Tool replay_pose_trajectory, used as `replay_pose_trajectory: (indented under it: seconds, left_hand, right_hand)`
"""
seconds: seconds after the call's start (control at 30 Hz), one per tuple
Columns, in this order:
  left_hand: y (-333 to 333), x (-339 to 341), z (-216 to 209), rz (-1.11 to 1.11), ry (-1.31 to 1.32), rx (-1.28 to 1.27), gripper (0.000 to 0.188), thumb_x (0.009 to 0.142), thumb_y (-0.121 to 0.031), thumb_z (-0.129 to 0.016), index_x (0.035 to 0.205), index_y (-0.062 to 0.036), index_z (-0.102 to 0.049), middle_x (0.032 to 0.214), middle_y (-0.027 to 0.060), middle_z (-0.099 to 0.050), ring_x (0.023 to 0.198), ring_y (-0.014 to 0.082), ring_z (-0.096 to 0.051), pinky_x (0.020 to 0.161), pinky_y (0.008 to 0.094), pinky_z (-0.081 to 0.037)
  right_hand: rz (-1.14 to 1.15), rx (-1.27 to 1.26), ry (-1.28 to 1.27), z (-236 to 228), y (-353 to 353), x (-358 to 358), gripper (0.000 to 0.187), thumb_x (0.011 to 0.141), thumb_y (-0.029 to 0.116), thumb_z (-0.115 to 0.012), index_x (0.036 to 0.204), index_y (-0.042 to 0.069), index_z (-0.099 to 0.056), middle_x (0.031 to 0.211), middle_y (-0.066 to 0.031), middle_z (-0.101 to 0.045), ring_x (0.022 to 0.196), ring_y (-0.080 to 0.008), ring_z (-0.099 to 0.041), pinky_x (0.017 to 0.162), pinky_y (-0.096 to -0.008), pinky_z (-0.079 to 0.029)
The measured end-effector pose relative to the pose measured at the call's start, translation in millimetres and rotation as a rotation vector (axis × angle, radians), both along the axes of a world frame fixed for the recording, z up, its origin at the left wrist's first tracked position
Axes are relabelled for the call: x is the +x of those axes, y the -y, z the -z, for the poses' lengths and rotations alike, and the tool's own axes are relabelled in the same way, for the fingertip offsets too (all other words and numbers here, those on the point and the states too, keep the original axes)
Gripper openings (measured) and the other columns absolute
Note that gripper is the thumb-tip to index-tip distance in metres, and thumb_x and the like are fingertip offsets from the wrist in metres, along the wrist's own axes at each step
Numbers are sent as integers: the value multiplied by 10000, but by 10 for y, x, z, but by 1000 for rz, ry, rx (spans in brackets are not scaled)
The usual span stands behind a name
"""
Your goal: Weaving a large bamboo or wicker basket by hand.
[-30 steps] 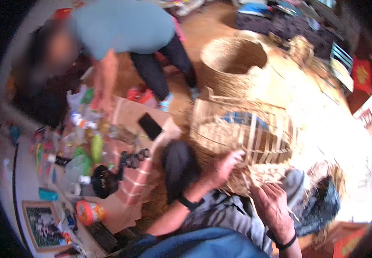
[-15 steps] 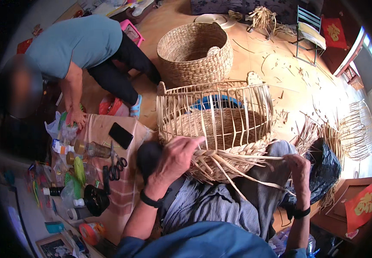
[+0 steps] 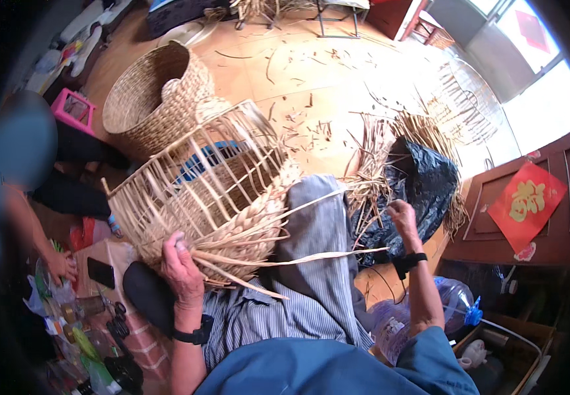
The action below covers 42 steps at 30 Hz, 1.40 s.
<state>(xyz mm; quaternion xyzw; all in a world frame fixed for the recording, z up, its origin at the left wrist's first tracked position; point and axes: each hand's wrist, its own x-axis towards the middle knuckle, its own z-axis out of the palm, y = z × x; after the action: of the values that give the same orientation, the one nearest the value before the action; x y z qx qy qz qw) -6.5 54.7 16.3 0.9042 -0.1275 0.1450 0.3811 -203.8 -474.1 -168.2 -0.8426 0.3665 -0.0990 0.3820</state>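
Note:
A half-woven straw basket (image 3: 245, 242) leans tilted across my lap, with a braided lower wall and bare upright ribs above. At its near edge my left hand (image 3: 183, 271) is closed on the straw strands, thumb on top. Loose strands (image 3: 311, 258) fan out from there to the right, over my striped trouser leg. My right hand (image 3: 403, 220) is off the basket, fingers curled, in front of a black plastic bag (image 3: 423, 174) beside a bundle of dry straw (image 3: 372, 148). Whatever those fingers hold, if anything, cannot be made out.
A finished woven basket (image 3: 196, 79) stands beyond mine. Straw scraps litter the floor. To the left, a person's hand (image 3: 61, 266) is over a cluttered table holding a phone (image 3: 101, 272) and scissors. Large water bottles (image 3: 453, 299) stand at my right.
The view has swung right. My right hand has let go of the straw strand and moved out to the black bag. My left hand has gone from an extended finger to gripping the strands.

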Motion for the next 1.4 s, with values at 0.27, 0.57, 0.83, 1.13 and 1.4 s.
replay_pose_trajectory:
  seconds: [0.27,0.57,0.83,1.13,1.4]
  left_hand:
    - [-25,3,71,-35,77,135,260,1042,-123,-444,1172,12,-623,1001,226,-661,920,398,-648,833,455,-510]
    - [-23,31,61,-33,101,211,260,1036,-132,-414,1118,26,-603,999,210,-631,919,379,-615,842,451,-492]
    - [22,2,35,-77,86,228,236,1029,-117,-416,1085,28,-594,972,200,-612,895,363,-602,836,441,-486]
    - [-3,24,70,-63,115,230,229,1024,-118,-419,1063,33,-586,968,198,-603,891,365,-597,839,444,-482]
    - [17,3,77,-92,114,199,218,1008,-110,-432,1065,38,-583,966,196,-609,881,360,-598,848,438,-482]
  right_hand:
    - [87,129,-364,1443,-722,-494,265,819,133,-685,1043,2,-738,990,-220,-749,965,-350,-733,854,-431,-572]
    - [-162,15,-291,1695,-1346,326,463,858,5,-601,1315,59,-549,1131,-312,-616,1056,-501,-629,871,-562,-534]
    - [-341,34,-488,1866,-1239,572,564,866,246,-742,1364,110,-514,1171,-289,-620,1056,-475,-653,880,-508,-562]
    - [-117,47,-230,1866,-1200,339,86,859,98,-725,893,34,-678,855,-208,-708,876,-300,-724,747,-427,-572]
    - [526,861,211,1453,-1252,-54,181,892,24,-748,941,65,-579,697,-26,-630,553,-94,-584,472,-236,-412]
